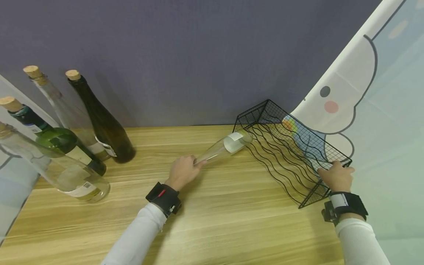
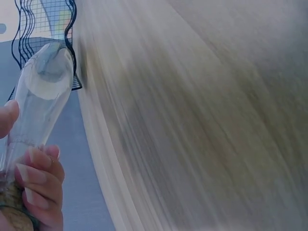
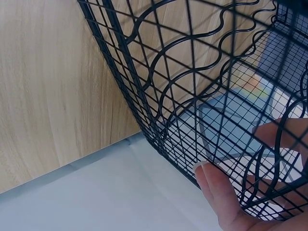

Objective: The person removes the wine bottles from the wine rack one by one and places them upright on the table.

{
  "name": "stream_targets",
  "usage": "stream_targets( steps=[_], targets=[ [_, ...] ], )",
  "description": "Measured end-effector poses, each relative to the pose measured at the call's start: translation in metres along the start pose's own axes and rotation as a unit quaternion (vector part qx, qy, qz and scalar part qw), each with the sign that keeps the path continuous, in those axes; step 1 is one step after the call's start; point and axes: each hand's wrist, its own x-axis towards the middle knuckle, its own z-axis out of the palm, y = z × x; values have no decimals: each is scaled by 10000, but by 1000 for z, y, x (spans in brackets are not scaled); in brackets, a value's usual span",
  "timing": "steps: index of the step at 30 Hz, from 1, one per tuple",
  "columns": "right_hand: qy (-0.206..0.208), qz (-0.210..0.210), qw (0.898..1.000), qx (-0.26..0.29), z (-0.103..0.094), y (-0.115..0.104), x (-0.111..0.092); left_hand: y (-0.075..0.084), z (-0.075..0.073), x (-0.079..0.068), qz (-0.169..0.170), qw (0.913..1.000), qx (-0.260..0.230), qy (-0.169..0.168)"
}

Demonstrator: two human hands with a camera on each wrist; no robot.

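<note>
My left hand [image 1: 184, 170] grips a clear glass bottle [image 1: 215, 149] by its neck, thumb on one side and fingers curled round the other. A cork [image 2: 17, 217] shows at the neck's end in the left wrist view. The bottle is tilted, and its labelled base meets the left end of a black wire wine rack [image 1: 281, 158] with wavy bars. Whether the base is over or inside the rack's edge is hard to tell. My right hand [image 1: 337, 177] holds the rack's near right corner, with the thumb [image 3: 219, 187] against the mesh in the right wrist view.
Several corked bottles stand at the left: a dark bottle [image 1: 106, 127], a green bottle [image 1: 63, 141], a clear bottle [image 1: 71, 116] and a nearer clear bottle [image 1: 71, 176]. A grey panel [image 1: 182, 66] backs the wooden table [image 1: 212, 221]. Patterned cloth [image 1: 387, 147] lies at the right.
</note>
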Motion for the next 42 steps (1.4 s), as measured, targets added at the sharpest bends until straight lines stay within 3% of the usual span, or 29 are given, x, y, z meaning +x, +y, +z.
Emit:
stream_targets(
  steps=[12,27,42],
  targets=[
    [40,45,10000,20,1,-1,0,-2,-11,-12,-29,9999,-124,-49],
    [3,46,10000,36,2,0,3,-11,-34,-31,38,9995,184,-245],
    [86,-66,9999,42,2,2,1,-15,-63,-53,26,10000,-80,9]
  ],
)
